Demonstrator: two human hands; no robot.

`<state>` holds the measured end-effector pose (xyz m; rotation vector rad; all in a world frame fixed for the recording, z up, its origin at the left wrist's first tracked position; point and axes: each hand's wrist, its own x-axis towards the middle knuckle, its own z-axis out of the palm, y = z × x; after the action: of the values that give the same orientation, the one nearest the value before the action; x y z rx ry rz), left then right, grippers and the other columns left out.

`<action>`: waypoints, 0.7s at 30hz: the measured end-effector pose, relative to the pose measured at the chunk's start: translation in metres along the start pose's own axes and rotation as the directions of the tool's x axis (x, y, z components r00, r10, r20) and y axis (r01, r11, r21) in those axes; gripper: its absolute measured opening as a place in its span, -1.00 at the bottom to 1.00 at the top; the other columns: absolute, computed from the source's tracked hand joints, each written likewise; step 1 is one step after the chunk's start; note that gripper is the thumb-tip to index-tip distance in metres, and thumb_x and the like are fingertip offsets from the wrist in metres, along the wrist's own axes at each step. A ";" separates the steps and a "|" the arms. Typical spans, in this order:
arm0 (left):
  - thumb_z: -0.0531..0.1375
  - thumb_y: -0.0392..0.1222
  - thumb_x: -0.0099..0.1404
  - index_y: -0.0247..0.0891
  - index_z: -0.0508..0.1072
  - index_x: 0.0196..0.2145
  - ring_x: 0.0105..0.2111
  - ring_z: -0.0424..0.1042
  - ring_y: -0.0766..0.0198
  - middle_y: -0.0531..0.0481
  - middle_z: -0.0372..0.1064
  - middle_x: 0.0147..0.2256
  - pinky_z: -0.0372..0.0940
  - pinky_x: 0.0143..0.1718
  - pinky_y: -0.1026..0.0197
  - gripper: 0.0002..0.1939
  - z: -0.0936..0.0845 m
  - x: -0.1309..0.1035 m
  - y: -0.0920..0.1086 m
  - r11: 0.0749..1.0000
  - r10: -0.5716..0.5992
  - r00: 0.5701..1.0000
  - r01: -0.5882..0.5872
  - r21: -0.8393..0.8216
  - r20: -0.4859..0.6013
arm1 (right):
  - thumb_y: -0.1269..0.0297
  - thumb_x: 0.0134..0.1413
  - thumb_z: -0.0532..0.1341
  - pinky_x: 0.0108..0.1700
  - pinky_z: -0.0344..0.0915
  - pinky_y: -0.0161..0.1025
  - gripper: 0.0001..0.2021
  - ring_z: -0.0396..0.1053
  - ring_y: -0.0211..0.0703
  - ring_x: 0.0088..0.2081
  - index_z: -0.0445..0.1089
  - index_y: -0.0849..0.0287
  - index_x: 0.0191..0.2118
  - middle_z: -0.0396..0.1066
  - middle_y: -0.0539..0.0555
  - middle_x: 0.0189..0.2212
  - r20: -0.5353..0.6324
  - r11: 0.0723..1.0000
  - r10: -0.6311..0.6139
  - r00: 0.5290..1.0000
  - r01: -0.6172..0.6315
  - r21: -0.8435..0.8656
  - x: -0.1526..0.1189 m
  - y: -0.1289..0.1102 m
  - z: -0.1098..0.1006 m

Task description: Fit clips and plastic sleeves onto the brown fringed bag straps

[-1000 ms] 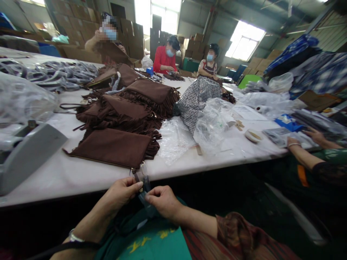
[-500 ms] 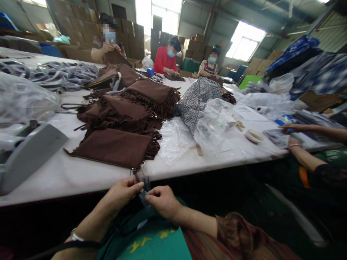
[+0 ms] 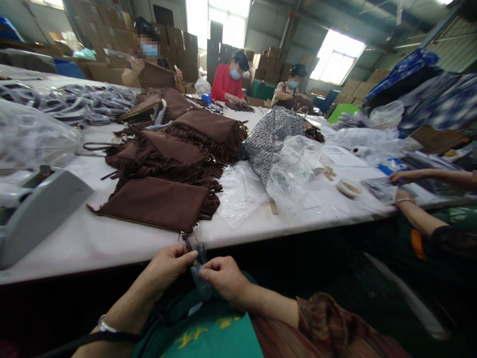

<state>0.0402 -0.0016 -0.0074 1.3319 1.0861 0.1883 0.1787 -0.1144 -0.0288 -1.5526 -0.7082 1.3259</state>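
Observation:
A brown fringed bag (image 3: 156,201) lies flat by the table's front edge, its zipper side toward me. From its near corner a strap (image 3: 189,243) hangs past the edge, partly covered in clear plastic wrap (image 3: 201,251). My left hand (image 3: 169,266) pinches the strap between thumb and forefinger. Close beside it, my right hand (image 3: 225,278) is closed in a pinch on the plastic wrap below the strap. The fingertips almost meet, and what lies between them is partly hidden.
Behind the bag are more brown fringed bags (image 3: 208,127) in a pile. Wrapped straps (image 3: 85,102) heap at the left, beyond a grey holder (image 3: 44,214). Crumpled clear plastic (image 3: 290,174), a patterned cloth (image 3: 274,136) and a tape roll (image 3: 349,188) lie rightward. A co-worker's hands (image 3: 404,189) work at far right.
My hands have barely moved and keep the same pinches. Across the table, a co-worker at the left has spread their hands apart with a brown piece. The right co-worker's fingers have shifted slightly.

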 end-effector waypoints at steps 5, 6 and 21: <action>0.31 0.27 -0.09 -0.28 0.36 -0.49 -0.61 0.00 0.40 0.17 0.09 -0.63 -0.13 -0.60 0.30 -0.48 0.001 -0.002 0.003 1.000 0.001 1.000 -0.001 0.006 -0.007 | 0.31 -0.08 0.28 -0.50 0.03 -0.36 -0.84 0.12 -0.36 -0.57 0.56 0.31 -0.45 0.29 -0.05 -0.64 0.021 1.000 -0.018 1.000 0.018 0.000 -0.002 0.000 -0.001; 0.31 0.27 -0.09 -0.28 0.35 -0.50 -0.61 0.00 0.40 0.17 0.09 -0.63 -0.14 -0.60 0.30 -0.48 0.002 -0.002 0.004 1.000 -0.002 1.000 0.002 0.005 -0.009 | 0.30 -0.07 0.27 -0.50 0.03 -0.36 -0.84 0.11 -0.36 -0.57 0.56 0.30 -0.46 0.28 -0.06 -0.64 0.020 1.000 -0.021 1.000 0.021 0.003 -0.002 0.000 -0.002; 0.34 0.26 -0.10 -0.26 0.34 -0.54 -0.62 0.00 0.39 0.16 0.09 -0.64 -0.15 -0.60 0.30 -0.49 0.002 -0.004 0.004 1.000 0.002 1.000 -0.003 -0.024 -0.024 | 0.15 -0.05 0.28 -0.53 0.01 -0.36 -0.73 0.08 -0.37 -0.60 0.52 0.32 -0.47 0.25 -0.05 -0.65 0.058 0.999 -0.009 0.998 0.006 0.045 -0.002 0.002 -0.002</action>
<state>0.0416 -0.0040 -0.0022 1.3127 1.0990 0.2187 0.1799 -0.1175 -0.0296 -1.4799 -0.7149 1.3770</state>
